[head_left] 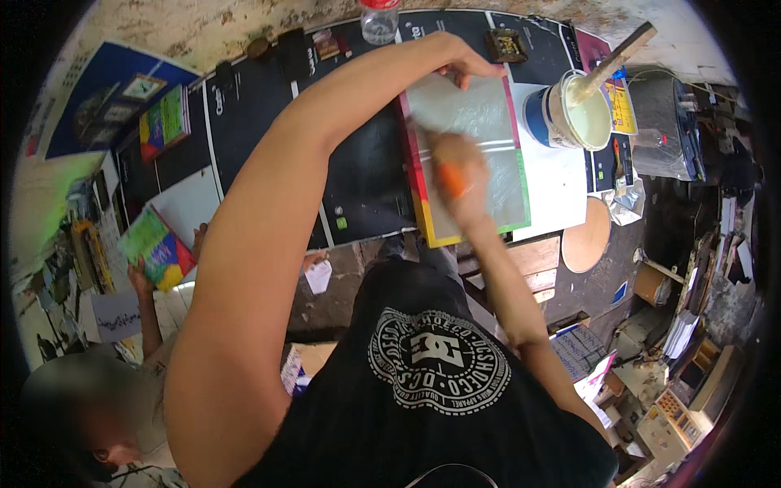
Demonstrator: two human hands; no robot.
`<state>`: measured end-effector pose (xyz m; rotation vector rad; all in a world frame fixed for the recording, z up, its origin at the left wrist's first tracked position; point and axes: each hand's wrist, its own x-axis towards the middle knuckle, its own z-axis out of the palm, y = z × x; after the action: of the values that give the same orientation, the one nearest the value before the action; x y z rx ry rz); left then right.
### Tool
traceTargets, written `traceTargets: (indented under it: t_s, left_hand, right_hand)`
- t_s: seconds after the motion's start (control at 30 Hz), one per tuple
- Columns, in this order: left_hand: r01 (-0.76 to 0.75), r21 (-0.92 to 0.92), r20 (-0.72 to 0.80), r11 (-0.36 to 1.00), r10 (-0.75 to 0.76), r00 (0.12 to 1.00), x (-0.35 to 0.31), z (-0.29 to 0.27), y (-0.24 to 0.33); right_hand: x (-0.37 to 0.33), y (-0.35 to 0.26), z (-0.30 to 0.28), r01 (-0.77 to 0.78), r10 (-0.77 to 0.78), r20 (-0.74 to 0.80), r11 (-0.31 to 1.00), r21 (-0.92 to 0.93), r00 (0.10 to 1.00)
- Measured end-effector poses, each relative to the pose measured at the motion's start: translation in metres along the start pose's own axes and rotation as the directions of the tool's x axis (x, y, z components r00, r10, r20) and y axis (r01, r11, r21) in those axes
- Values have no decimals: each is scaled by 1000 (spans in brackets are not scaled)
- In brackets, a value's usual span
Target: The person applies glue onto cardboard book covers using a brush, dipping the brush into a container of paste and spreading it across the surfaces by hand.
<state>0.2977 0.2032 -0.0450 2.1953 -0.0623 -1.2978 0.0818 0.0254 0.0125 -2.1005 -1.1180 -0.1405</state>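
A rectangular board with red, green and yellow edges lies on the black table, its face coated in pale wet paste. My left hand presses down on the board's far top edge, fingers spread. My right hand is shut on an orange-handled brush and is blurred over the middle of the board. A white and blue bucket of pale paste with a wooden stick in it stands just right of the board.
Another person sits at lower left holding a colourful board. A clear plastic bottle and a small dark box stand at the table's far edge. A round wooden disc and cluttered boxes lie at right.
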Motion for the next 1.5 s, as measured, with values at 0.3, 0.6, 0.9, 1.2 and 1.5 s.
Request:
traceTargets:
  t_s: [0.3, 0.6, 0.9, 1.2, 1.5]
  left_hand:
    - [75, -19, 13, 997, -75, 997, -8, 12, -7]
    - [-10, 3, -128, 1000, 10, 992, -23, 10, 5]
    - [72, -93, -281, 993, -96, 955, 18, 31, -21]
    - [-14, 19, -327, 1000, 19, 945, 11, 42, 14]
    - [64, 35, -425, 997, -44, 904, -8, 44, 10]
  right_hand:
    - [-49, -36, 19, -79, 66, 282, 996, 34, 957]
    - [-56, 16, 30, -42, 63, 121, 985, -170, 991]
    - [-38, 32, -38, 56, -70, -54, 971, -233, 996]
    - [-119, -24, -12, -52, 55, 268, 998, -21, 962]
    - [-100, 17, -19, 23, 16, 222, 985, -169, 975]
